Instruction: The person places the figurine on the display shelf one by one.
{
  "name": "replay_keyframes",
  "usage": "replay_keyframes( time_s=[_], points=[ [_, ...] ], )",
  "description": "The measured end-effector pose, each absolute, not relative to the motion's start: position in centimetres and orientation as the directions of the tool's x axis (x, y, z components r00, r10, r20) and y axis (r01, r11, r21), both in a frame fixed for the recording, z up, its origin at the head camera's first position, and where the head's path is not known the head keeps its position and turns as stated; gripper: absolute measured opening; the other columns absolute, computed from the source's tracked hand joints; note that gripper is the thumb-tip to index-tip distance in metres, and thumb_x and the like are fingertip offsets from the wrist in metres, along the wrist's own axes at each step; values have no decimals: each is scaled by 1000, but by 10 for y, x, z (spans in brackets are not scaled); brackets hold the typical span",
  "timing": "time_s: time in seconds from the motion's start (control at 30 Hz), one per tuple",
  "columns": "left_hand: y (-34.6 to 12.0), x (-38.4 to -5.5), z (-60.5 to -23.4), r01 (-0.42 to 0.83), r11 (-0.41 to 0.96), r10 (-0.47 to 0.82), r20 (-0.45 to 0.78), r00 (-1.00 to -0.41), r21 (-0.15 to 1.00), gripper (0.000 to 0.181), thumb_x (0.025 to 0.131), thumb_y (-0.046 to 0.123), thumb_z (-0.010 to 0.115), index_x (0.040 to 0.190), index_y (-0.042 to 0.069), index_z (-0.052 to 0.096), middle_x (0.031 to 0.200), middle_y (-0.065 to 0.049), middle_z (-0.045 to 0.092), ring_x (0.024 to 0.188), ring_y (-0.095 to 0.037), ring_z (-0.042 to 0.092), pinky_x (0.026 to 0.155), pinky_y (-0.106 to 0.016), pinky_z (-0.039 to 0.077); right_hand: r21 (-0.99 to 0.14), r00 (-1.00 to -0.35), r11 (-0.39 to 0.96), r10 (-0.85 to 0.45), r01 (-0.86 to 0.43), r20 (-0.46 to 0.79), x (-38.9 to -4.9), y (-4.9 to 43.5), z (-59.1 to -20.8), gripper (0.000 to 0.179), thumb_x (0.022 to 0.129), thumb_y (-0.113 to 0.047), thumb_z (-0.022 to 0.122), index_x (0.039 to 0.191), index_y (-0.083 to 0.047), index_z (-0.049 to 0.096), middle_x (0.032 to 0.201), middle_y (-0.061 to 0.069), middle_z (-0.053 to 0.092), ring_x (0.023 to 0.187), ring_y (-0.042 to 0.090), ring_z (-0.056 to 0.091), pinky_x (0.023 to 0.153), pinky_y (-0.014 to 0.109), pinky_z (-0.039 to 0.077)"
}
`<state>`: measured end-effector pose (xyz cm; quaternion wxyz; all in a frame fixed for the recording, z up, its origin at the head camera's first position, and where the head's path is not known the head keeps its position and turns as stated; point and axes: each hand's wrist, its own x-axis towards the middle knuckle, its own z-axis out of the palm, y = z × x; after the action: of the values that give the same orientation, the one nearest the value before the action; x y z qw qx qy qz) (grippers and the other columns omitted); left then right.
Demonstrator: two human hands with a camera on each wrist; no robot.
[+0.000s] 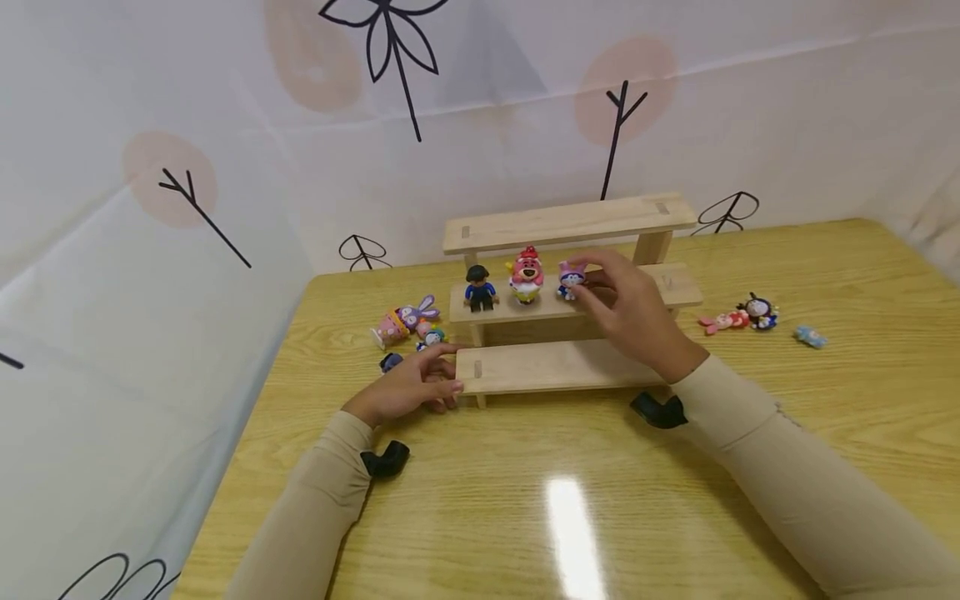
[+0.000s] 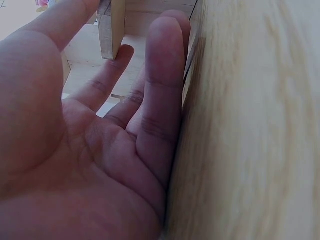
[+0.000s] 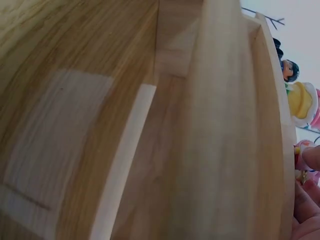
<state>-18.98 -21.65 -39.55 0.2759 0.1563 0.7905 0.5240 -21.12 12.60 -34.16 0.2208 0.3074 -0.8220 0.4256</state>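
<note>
A three-step wooden display shelf (image 1: 555, 367) stands on the table. My left hand (image 1: 408, 385) holds the left end of its lowest board, thumb at the front edge and forefinger at the back. In the left wrist view that board's end (image 2: 111, 32) lies between thumb and forefinger. On the middle step my right hand (image 1: 637, 308) pinches a small figurine with a pink hood (image 1: 572, 279). Left of it on that step stand a pink bear figurine (image 1: 527, 279) and a black-haired toy figure in blue (image 1: 479, 289). The right wrist view shows only part of the right hand (image 3: 307, 215).
Left of the shelf lie a purple rabbit figurine (image 1: 408, 319) and several smaller toys. To its right are a pink and red figurine (image 1: 725, 322), a dark-hooded one (image 1: 760, 312) and a light blue one (image 1: 810, 336). A patterned cloth (image 1: 510, 158) hangs behind the table (image 1: 465, 500).
</note>
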Motion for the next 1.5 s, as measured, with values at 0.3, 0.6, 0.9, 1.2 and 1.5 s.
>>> replay_keyframes(
  time_s=[0.3,0.6,0.9,1.2,1.5],
  points=[
    [-218,-190,-397,-38,399,542,-269,-796,916,65,99,30,66,155,27,33,126,-17,59,95,-22,69,79,-38,60,-524,-710,492,-353,-695,610,-211,124,-342,37,93,7,64,128,2,55,124,17,63,108,32,70,86,40,58],
    [-218,-192,-398,-42,398,540,-271,-797,916,65,98,28,66,155,26,34,126,-17,60,94,-21,69,79,-38,60,-538,-743,525,-344,-659,575,-211,124,-341,41,92,5,67,131,1,53,126,17,63,113,29,67,88,38,57],
    [-218,-192,-397,-41,401,538,-272,-798,915,66,99,26,65,156,24,32,127,-17,59,93,-20,69,79,-37,60,-550,-750,526,-317,-649,581,-212,126,-344,49,91,5,67,136,1,51,130,19,61,117,33,63,94,44,55],
    [-215,-191,-394,-39,396,541,-267,-798,918,67,99,27,65,156,21,31,126,-17,61,93,-20,69,79,-37,60,-329,-481,468,-253,-820,839,-200,139,-348,42,83,7,64,124,3,60,126,22,60,120,37,53,114,26,36],
    [-217,-188,-394,-44,417,536,-285,-795,908,66,99,30,64,156,25,31,127,-16,59,96,-22,69,81,-39,60,-347,-471,562,-88,-751,878,-186,167,-343,45,98,-33,56,118,6,64,127,28,56,124,45,46,114,30,33]
  ],
)
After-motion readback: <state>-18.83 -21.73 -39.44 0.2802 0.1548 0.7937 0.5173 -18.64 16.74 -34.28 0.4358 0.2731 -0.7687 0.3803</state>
